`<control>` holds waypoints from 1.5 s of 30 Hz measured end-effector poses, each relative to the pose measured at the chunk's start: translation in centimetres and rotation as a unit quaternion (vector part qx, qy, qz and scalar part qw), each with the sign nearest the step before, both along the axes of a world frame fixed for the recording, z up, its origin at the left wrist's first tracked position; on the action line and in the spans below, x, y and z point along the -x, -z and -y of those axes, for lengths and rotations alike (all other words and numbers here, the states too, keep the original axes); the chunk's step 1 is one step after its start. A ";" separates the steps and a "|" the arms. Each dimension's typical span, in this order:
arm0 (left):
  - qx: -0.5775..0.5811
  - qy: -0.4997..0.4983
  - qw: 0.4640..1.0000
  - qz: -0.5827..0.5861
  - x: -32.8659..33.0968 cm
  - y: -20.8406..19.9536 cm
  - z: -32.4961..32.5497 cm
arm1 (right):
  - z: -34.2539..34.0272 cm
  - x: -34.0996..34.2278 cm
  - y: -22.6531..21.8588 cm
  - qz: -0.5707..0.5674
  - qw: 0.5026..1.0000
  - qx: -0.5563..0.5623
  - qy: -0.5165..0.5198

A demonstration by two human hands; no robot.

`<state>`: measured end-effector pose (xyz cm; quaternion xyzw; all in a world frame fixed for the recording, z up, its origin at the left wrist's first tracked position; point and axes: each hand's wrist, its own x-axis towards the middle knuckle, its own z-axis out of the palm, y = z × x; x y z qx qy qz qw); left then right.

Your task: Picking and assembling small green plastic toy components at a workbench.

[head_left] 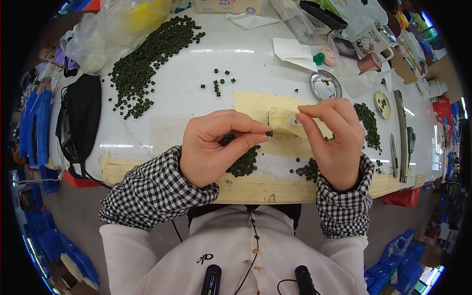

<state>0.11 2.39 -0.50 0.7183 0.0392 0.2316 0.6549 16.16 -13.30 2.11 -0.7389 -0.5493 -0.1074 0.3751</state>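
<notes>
Between the thumb and forefinger of my left hand (pixel 211 147) is a small dark green spool-shaped part (pixel 269 133). My right hand (pixel 339 135) is closed in a pinch at a small pale piece (pixel 295 121), too small to name. Both sets of fingertips meet near a block wrapped in yellowish tape (pixel 281 118), which stands on the table between them. Under my left hand lies a pile of the same green parts (pixel 243 164), partly hidden by it. Another small pile (pixel 308 170) sits beside my right wrist.
A large heap of green parts (pixel 142 64) spreads at the far left, near plastic bags (pixel 101 42) and a black face mask (pixel 81 115). At the right are more parts (pixel 368 125), a round metal lid (pixel 325 85), a printed mug (pixel 373 42) and tweezers (pixel 394 155).
</notes>
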 end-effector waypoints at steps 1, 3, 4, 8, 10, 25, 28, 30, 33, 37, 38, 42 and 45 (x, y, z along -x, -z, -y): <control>0.003 0.006 1.000 0.003 -0.2 0.0 0.0 | 0.4 0.4 -0.8 -0.010 0.999 -0.040 0.018; 0.004 0.002 1.000 0.001 0.0 0.2 0.0 | 1.0 1.5 -2.2 -0.040 0.991 -0.123 0.037; 0.004 0.009 1.000 -0.009 0.0 0.0 0.0 | 1.4 1.4 -2.9 -0.023 0.993 -0.119 -0.009; 0.010 0.026 0.999 -0.033 0.1 -0.4 0.2 | 0.1 1.4 -1.1 -0.154 0.973 -0.099 -0.139; 0.008 0.032 0.999 -0.033 0.1 -0.3 0.2 | -0.2 1.9 -0.3 -0.244 0.948 -0.120 -0.165; 0.004 0.030 0.999 -0.013 0.0 0.1 0.2 | -0.3 2.5 0.1 -0.321 0.924 -0.131 -0.164; -0.002 0.040 0.999 -0.023 0.1 -0.2 0.1 | -0.2 2.4 -0.1 -0.315 0.930 -0.155 -0.105; -0.002 0.039 0.999 -0.024 0.1 -0.1 0.1 | -0.1 1.6 0.2 -0.239 0.961 -0.136 -0.023; 0.004 0.024 1.000 -0.016 0.1 0.2 0.1 | -0.5 0.5 0.0 -0.029 0.998 -0.053 0.007; -0.003 0.025 1.000 -0.011 0.0 0.1 0.1 | -0.3 0.2 0.5 0.035 0.999 0.019 0.003; -0.003 0.025 1.000 -0.010 -0.1 0.1 0.1 | -0.3 0.3 0.4 0.037 0.999 0.010 0.014; -0.001 0.016 1.000 -0.007 0.0 0.2 0.0 | 0.7 1.5 -0.5 0.000 1.000 -0.019 0.024; 0.009 0.012 1.000 -0.002 0.0 0.2 0.2 | 1.8 3.1 -0.4 -0.091 0.996 -0.014 -0.019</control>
